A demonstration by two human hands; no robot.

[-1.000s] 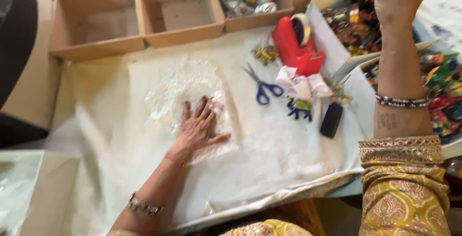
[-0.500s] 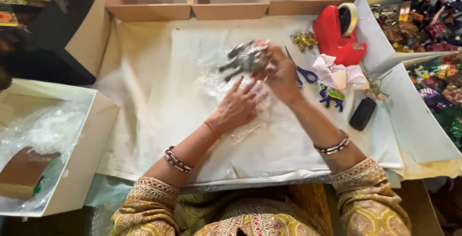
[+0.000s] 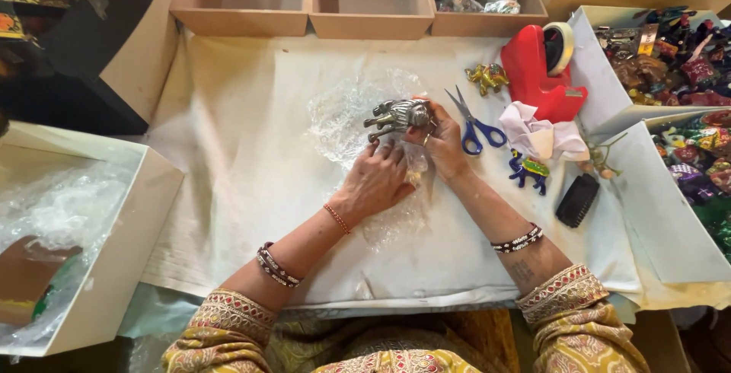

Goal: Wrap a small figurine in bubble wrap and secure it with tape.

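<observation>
the left hand (image 3: 375,183) lies flat, fingers spread, on a sheet of bubble wrap (image 3: 358,118), seemingly to pin it against the white paper-covered table (image 3: 228,152). the right hand (image 3: 442,141) grasps a small metal animal figurine (image 3: 397,116) by its rear end, keeping it on its side over the wrap, just above the left fingertips. blue-handled scissors (image 3: 476,125) and a red tape dispenser (image 3: 542,72) lie just right of that hand.
</observation>
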